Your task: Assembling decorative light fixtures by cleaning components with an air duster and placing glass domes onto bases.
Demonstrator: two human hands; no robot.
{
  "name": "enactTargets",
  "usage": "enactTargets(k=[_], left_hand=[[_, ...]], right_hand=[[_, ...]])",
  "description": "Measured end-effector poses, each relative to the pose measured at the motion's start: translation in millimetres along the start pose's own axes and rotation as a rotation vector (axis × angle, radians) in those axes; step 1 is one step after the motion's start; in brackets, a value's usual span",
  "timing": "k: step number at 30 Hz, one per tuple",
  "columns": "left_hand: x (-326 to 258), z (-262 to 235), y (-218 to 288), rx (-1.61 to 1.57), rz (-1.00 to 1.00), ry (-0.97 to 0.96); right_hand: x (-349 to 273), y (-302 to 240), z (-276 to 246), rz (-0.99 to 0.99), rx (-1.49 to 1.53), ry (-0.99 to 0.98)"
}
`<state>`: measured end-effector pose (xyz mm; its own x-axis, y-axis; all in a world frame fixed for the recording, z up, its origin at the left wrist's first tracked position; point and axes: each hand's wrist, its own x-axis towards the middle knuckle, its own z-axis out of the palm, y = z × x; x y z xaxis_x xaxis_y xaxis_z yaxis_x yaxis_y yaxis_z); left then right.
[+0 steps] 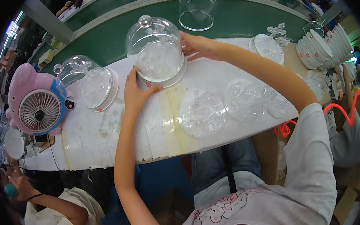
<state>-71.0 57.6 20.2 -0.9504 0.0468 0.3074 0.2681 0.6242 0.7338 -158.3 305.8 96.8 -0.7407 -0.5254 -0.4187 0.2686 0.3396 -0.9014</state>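
Note:
A clear bell-shaped dome [154, 38] with a round knob stands on a white round base [167, 81], close to upright. Clear ornaments show through its wall, one perhaps snowflake-shaped. My left hand [135, 92] is closed around the near left side, its thumb along the base's front edge and its fingers up against the dome. At the dome's right side is my right hand [198, 47], its fingers apart and slightly bent; whether the tips touch the dome I cannot tell. Left of these, a second clear dome [77, 67] lies tilted over another white base [112, 88].
An empty dome [197, 9] stands on the green surface behind. Clear decorated discs [201, 113] lie on the white worktop [156, 135]. White bases [314, 49] are stacked right, beyond another disc [268, 48]. A pink-blue fan [37, 102] stands left. Co-workers [61, 210] sit either side.

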Motion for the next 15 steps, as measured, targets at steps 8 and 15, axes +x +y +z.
enactTargets(k=[8, 15], left_hand=[[-75.5, -33.5, 24.1, 0.051, -0.218, 0.086], [-152.4, -61.7, 21.4, -0.006, -0.293, 0.314]], right_hand=[[1.6, -1.5, 44.9, 0.029, 0.076, -0.236], [15.5, -8.7, 98.6, -0.038, -0.034, -0.568]])
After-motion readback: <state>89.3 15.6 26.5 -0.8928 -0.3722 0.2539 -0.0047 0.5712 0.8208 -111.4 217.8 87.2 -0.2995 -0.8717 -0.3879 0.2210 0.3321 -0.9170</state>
